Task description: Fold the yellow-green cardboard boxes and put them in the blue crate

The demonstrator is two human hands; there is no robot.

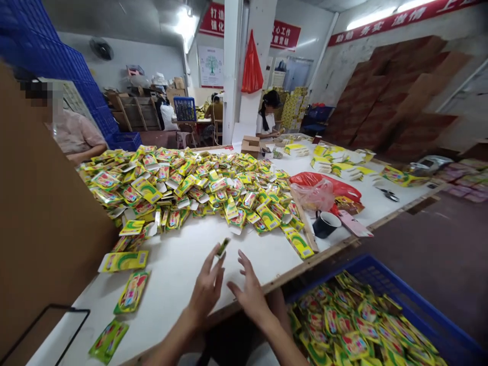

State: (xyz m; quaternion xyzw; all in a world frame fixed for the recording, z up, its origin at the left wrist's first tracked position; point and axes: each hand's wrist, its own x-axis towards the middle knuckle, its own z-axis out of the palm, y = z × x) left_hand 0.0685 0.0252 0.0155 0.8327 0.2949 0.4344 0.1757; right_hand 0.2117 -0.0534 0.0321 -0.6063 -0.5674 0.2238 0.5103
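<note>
My left hand (206, 290) is raised over the front of the white table (179, 264), its fingertips pinched on a small yellow-green packet (223, 247) seen edge-on. My right hand (249, 292) is just to its right, fingers spread and open, holding nothing. A big heap of yellow-green packets (190, 185) covers the table beyond both hands. Flat yellow card sleeves (124, 261) and loose packets (132, 291) lie to the left of my hands.
A blue crate (419, 315) full of packets stands below the table edge at right. A black cup (325, 224), red plastic bag (324, 184) and scissors (388, 193) lie on the right. A cardboard wall (41, 229) stands left. Other people sit behind the heap (76, 134) and at the far end (269, 119).
</note>
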